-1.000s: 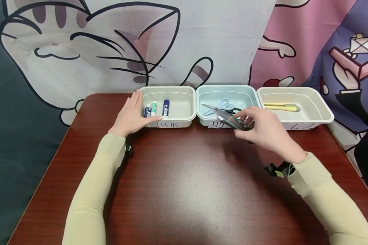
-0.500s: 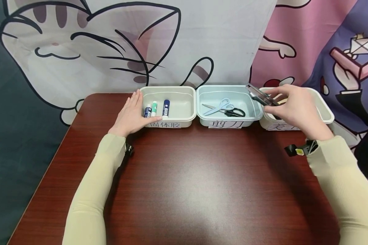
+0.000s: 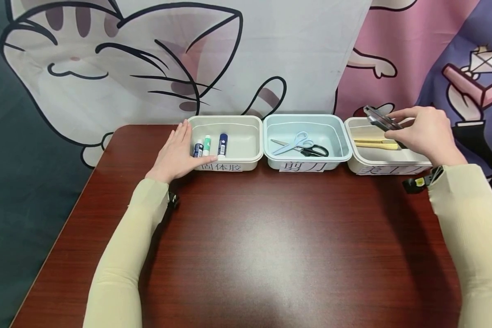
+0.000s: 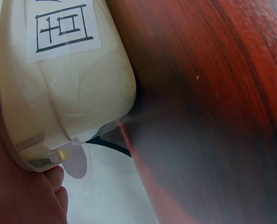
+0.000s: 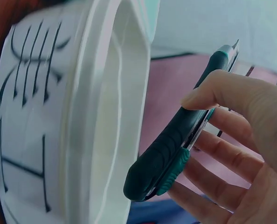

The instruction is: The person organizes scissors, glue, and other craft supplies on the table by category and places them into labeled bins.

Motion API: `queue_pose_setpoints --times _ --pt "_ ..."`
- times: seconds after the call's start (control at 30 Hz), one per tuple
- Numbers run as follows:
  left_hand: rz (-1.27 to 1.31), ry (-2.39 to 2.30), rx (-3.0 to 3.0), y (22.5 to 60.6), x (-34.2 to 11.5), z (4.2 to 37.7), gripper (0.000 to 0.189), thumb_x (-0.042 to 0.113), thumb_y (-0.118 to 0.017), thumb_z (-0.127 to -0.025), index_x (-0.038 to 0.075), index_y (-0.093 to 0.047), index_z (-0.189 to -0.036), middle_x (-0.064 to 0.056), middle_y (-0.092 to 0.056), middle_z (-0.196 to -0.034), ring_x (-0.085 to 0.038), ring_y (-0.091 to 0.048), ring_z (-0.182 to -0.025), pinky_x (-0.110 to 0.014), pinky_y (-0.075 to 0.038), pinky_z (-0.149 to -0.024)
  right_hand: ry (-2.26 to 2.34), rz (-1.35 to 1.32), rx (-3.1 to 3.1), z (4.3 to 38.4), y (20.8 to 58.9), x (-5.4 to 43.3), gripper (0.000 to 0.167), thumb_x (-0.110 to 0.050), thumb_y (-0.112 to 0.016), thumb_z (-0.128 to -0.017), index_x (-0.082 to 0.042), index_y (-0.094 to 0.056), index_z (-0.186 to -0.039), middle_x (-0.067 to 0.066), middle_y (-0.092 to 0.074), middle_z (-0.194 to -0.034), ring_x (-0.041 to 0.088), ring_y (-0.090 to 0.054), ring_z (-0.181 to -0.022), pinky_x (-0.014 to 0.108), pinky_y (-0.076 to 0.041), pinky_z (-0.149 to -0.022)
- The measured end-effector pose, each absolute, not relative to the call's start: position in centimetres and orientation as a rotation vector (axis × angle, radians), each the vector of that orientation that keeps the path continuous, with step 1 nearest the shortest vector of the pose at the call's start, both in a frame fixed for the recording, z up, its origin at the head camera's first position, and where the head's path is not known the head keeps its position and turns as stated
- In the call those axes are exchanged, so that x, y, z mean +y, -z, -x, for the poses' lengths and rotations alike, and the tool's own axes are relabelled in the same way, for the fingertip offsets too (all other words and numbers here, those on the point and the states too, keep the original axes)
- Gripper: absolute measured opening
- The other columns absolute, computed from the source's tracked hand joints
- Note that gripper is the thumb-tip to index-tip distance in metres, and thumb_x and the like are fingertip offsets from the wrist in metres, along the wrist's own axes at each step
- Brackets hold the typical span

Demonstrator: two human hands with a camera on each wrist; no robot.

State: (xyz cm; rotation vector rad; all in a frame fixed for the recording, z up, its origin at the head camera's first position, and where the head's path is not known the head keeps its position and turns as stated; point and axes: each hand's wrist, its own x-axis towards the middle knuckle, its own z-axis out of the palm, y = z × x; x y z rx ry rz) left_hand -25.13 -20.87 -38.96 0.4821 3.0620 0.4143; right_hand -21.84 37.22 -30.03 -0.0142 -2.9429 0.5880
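Note:
My right hand (image 3: 428,132) pinches a dark green utility knife (image 5: 169,140) between thumb and fingers, above the right cream bin (image 3: 393,160). In the right wrist view the knife hangs at a slant beside the bin's rim, with its tip pointing up and away. Inside that bin lie yellow utility knives (image 3: 376,144). My left hand (image 3: 174,152) rests against the left end of the left cream bin (image 3: 246,161), fingers straight and thumb along its front rim. Several glue sticks, including a blue one (image 3: 222,145), stand or lean in that bin.
Between the cream bins sits a light blue bin (image 3: 336,159) holding light blue scissors (image 3: 297,141) and black-handled scissors (image 3: 315,151). Paper labels face forward on all three. The bins stand along the back edge of a brown wooden table (image 3: 262,246), before a printed curtain (image 3: 303,54).
My right hand has carried the utility knife rightward, from over the light blue bin to over the right cream bin. The left hand has stayed in place.

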Motion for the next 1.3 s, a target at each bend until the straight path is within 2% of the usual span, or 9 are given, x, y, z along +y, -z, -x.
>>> queue_pose_setpoints --times 0.13,0.2,0.37,0.67,0.8,0.93,1.03,1.2,1.3 --pt "-0.483 -0.419 3.058 39.0 -20.9 25.1 0.132 0.088 -0.051 -0.080 -0.004 0.000 -0.160 -0.017 0.005 -0.168 -0.030 0.002 -0.155 -0.039 0.002 -0.123 -0.552 0.039 -2.975 22.5 31.1 38.6 0.051 -0.028 -0.080 -0.085 0.000 -0.070 -0.126 0.025 -0.072 -0.104 0.049 -0.060 -0.100 0.052 -0.039 -0.071" --pt "-0.487 -0.428 3.060 38.9 -20.9 25.1 0.132 0.087 -0.052 -0.080 -0.005 0.000 -0.160 -0.018 0.004 -0.168 -0.030 0.002 -0.155 -0.038 0.003 -0.123 -0.539 0.055 -2.992 22.7 32.0 39.3 0.052 -0.029 -0.080 -0.085 0.000 -0.070 -0.127 0.025 -0.072 -0.102 0.053 -0.056 -0.102 0.058 -0.039 -0.076" --pt "-0.483 -0.444 3.059 38.9 -20.9 25.2 0.132 0.087 -0.052 -0.080 -0.004 0.000 -0.160 -0.017 0.005 -0.168 -0.029 0.002 -0.155 -0.038 0.003 -0.123 -0.539 0.065 -3.057 22.9 34.1 40.4 0.050 -0.029 -0.081 -0.083 -0.003 -0.072 -0.125 0.022 -0.072 -0.102 0.049 -0.054 -0.099 0.056 -0.040 -0.074" --pt "-0.489 -0.421 3.054 38.9 -20.9 25.2 0.131 0.087 -0.051 -0.081 -0.003 0.001 -0.160 -0.017 0.004 -0.168 -0.025 0.006 -0.154 -0.037 0.004 -0.123 -0.549 -0.061 -3.081 23.0 36.3 41.4 0.038 -0.017 -0.085 -0.077 0.000 -0.076 -0.110 0.016 -0.074 -0.090 0.025 -0.056 -0.073 0.034 -0.041 -0.058" --pt "-0.487 -0.418 3.054 38.9 -20.9 25.2 0.131 0.087 -0.051 -0.081 -0.003 0.001 -0.160 -0.017 0.004 -0.168 -0.025 0.006 -0.154 -0.037 0.004 -0.123 -0.594 -0.023 -3.082 22.9 36.2 41.4 0.043 -0.017 -0.083 -0.080 0.006 -0.073 -0.115 0.025 -0.072 -0.104 0.033 -0.059 -0.085 0.036 -0.041 -0.068" --pt "-0.478 -0.421 3.051 38.8 -20.9 25.2 0.131 0.087 -0.051 -0.081 -0.003 0.001 -0.160 -0.016 0.005 -0.168 -0.026 0.005 -0.154 -0.038 0.003 -0.123 -0.610 0.061 -3.097 22.7 35.7 41.1 0.050 -0.023 -0.080 -0.085 0.007 -0.069 -0.123 0.032 -0.065 -0.118 0.046 -0.055 -0.103 0.049 -0.041 -0.077" --pt "-0.475 -0.430 3.053 38.8 -20.9 25.2 0.131 0.087 -0.052 -0.081 -0.003 0.001 -0.160 -0.016 0.005 -0.168 -0.027 0.005 -0.154 -0.038 0.003 -0.123 -0.611 0.075 -3.088 22.5 35.2 41.0 0.056 -0.028 -0.080 -0.087 0.008 -0.066 -0.126 0.037 -0.061 -0.122 0.051 -0.055 -0.106 0.050 -0.043 -0.075" --pt "-0.464 -0.446 3.052 38.8 -21.0 25.0 0.130 0.086 -0.053 -0.081 -0.003 -0.001 -0.160 -0.016 0.004 -0.168 -0.026 0.004 -0.154 -0.039 0.002 -0.123 -0.651 0.058 -3.051 22.3 34.4 40.4 0.063 -0.036 -0.080 -0.088 0.009 -0.064 -0.130 0.040 -0.060 -0.120 0.053 -0.063 -0.101 0.037 -0.046 -0.062" --pt "-0.461 -0.448 3.043 38.9 -21.0 24.9 0.131 0.086 -0.052 -0.081 -0.003 0.001 -0.160 -0.016 0.005 -0.168 -0.026 0.005 -0.154 -0.039 0.002 -0.123 -0.665 0.046 -3.032 21.8 33.8 39.8 0.065 -0.037 -0.077 -0.090 0.006 -0.061 -0.135 0.041 -0.058 -0.122 0.056 -0.060 -0.107 0.044 -0.048 -0.069"
